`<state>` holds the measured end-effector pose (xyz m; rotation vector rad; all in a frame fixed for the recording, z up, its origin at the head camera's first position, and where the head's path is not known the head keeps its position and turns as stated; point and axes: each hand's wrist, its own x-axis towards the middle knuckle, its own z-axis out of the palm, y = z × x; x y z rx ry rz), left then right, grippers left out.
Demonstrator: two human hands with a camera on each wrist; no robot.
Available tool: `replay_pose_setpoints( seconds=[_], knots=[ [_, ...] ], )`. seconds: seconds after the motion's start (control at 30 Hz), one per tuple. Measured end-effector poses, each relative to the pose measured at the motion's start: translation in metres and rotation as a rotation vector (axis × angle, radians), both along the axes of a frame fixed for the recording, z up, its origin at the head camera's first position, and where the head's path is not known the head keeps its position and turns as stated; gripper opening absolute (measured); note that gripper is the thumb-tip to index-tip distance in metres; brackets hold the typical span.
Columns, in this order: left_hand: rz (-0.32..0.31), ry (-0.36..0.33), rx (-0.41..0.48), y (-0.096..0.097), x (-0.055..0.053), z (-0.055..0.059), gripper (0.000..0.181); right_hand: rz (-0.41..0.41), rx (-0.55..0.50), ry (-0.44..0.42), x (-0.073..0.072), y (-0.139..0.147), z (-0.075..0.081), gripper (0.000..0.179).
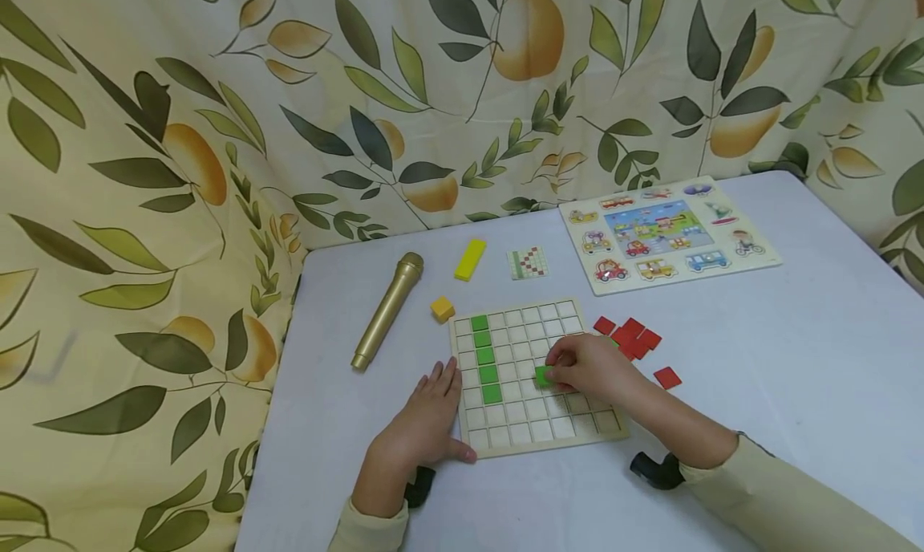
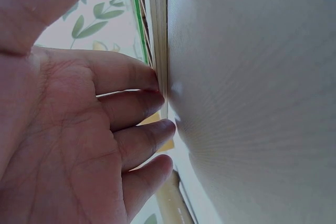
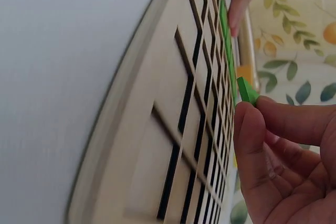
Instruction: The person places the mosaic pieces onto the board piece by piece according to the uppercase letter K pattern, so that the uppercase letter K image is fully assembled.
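A wooden grid board (image 1: 520,434) lies on the table with several green square tiles (image 1: 488,374) in one column near its left side. My left hand (image 1: 426,416) rests along the board's left edge, fingers fairly straight; in the left wrist view the fingertips meet the board's side (image 2: 159,24). Between thumb and index finger, my right hand (image 1: 588,367) pinches one green tile (image 1: 543,376) above the middle-right squares. The right wrist view shows that pinched tile (image 3: 247,92) tilted and lifted off the grid. Another green tile is partly hidden behind the right hand.
Red tiles (image 1: 633,339) lie loose right of the board. Behind it are a small pattern card (image 1: 528,263), a yellow block (image 1: 471,260) and a picture puzzle board (image 1: 588,255). An orange cube (image 1: 443,310) and a gold microphone (image 1: 388,311) lie to the left.
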<state>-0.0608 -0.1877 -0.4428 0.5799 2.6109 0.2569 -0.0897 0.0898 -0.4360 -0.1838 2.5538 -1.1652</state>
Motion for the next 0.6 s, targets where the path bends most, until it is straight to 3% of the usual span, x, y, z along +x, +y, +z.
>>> replay_pose_setpoints(
  seconds=[0.17, 0.6],
  knots=[
    [0.004, -0.005, 0.000, -0.001, 0.001, 0.001, 0.124, 0.051, 0.014, 0.026, 0.004, -0.017, 0.001, 0.009],
    [0.008, -0.022, -0.009, 0.000, -0.001, 0.001, 0.123, 0.118, -0.072, -0.001, 0.015, -0.051, -0.005, 0.014]
  ],
)
